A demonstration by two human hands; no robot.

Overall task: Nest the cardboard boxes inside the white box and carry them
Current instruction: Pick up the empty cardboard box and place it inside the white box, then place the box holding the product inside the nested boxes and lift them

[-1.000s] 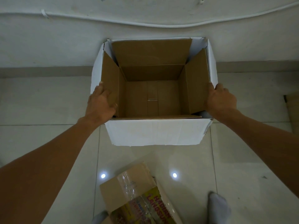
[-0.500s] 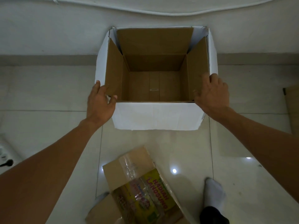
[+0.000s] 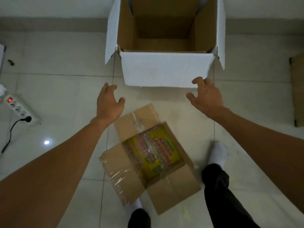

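Observation:
The white box (image 3: 164, 69) stands open on the tiled floor by the wall, brown inside and empty, its side flaps spread outward. A smaller brown cardboard box (image 3: 148, 155) lies open near my feet, with shiny tape on its flaps and a yellow printed panel inside. My left hand (image 3: 109, 102) hovers between the two boxes, left of the white box's near corner, fingers spread and holding nothing. My right hand (image 3: 205, 94) hangs just below the white box's near right corner, fingers curled apart, also holding nothing.
A white power strip (image 3: 18, 107) with a lit red switch and a black plug lies on the floor at the left. A flat piece of brown cardboard (image 3: 297, 91) lies at the right edge. My feet in white socks (image 3: 218, 153) stand beside the brown box.
Both hands have let go of the white box's sides and drawn back toward me. The view has tilted down, so the brown box and my feet now show more fully.

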